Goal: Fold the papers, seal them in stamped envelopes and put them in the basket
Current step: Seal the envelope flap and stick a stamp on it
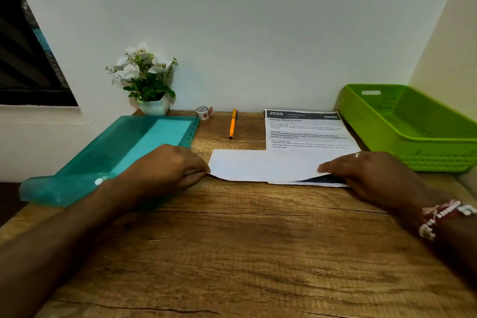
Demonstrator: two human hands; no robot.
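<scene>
In the head view, a wooden table (232, 253) is seen from above, set against a pale wall (258, 33). A folded paper (260, 164), blank side up, lies just past the middle of the table. Its left corner, at 9 o'clock, is pinched by the left hand (165, 168) between thumb and curled fingers. Its right edge, at 3 o'clock, is held by the right hand (361, 175): one fingertip is pressed on the raised upper layer, and the fingers underneath cannot be made out. A dark printed strip of the lower layer is exposed beneath that lifted edge. A ring (357, 154) is worn on the right hand and a red and white bracelet (438, 217) on its wrist.

A printed sheet (307, 131) lies flat at 1 o'clock, its near edge overlapped by the folded paper. The green basket (423, 160) is placed at 2 o'clock, just beside that sheet. An orange pen (233, 124) lies at 12 o'clock, with a small tape roll (202, 112) to its left. A white flower pot (154, 107) stands at 11 o'clock by the wall. A teal folder (116, 152) lies at 9 o'clock, partly under the left wrist.
</scene>
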